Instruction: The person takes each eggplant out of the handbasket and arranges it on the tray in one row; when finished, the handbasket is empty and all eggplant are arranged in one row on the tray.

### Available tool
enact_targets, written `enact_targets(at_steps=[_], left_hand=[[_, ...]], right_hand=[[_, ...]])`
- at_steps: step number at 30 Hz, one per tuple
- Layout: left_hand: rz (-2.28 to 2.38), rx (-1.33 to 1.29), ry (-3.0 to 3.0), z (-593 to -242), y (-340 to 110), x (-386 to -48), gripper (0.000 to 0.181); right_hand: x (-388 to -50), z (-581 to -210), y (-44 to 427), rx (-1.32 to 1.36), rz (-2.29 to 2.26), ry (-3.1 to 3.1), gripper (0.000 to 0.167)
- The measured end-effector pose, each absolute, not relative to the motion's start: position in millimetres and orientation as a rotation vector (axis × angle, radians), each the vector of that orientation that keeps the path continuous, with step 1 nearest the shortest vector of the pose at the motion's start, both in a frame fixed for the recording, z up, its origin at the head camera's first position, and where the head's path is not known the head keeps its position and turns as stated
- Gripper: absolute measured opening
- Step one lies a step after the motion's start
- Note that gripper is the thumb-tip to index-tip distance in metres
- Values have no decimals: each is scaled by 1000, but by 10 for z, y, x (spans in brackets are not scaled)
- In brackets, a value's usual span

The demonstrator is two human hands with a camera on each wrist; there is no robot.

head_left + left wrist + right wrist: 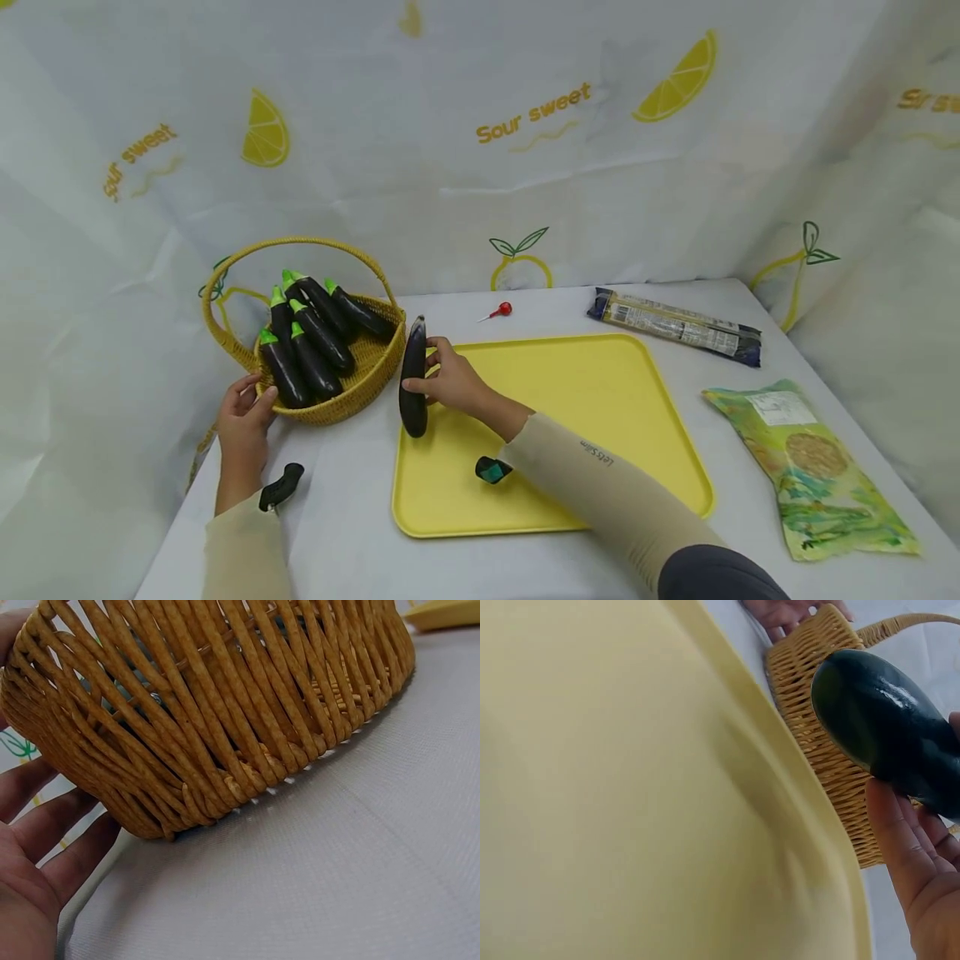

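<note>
A dark purple eggplant (413,367) is pinched between the thumb and fingers of my right hand (459,382), above the left edge of a yellow tray (555,408). In the right wrist view the eggplant (885,724) looks glossy, with the basket behind it. At the left stands a wicker basket (363,400) with an arched handle, holding several eggplants (322,337) with green stem ends. My left hand (243,421) grips the basket's near-left side; the left wrist view shows its fingers (56,821) against the woven wall (225,712).
Behind the tray lies a small red-handled tool (504,309) with a thin metal tip. A long dark-ended packet (675,327) lies at the back right, and a green-yellow bag (813,467) at the right. White printed cloth (450,183) hangs behind the table.
</note>
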State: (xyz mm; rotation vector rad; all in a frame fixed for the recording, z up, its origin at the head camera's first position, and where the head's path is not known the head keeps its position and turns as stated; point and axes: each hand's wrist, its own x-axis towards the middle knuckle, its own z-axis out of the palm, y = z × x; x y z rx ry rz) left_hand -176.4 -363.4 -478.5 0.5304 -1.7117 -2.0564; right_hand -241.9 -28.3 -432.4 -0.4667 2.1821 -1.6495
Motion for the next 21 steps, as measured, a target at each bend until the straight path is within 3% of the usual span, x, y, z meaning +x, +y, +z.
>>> enact_targets(at_steps=[12,21], left_hand=[[-2068,598,-1529,-4815,-3791,-1460,45],[-2098,552,-1607,-4775,-3607,-1734,49]], right_hand=[[-2238,-4552,-475,-405,-1566,2144,83],[-2252,-4565,-215,-308,-1510,2275,81]])
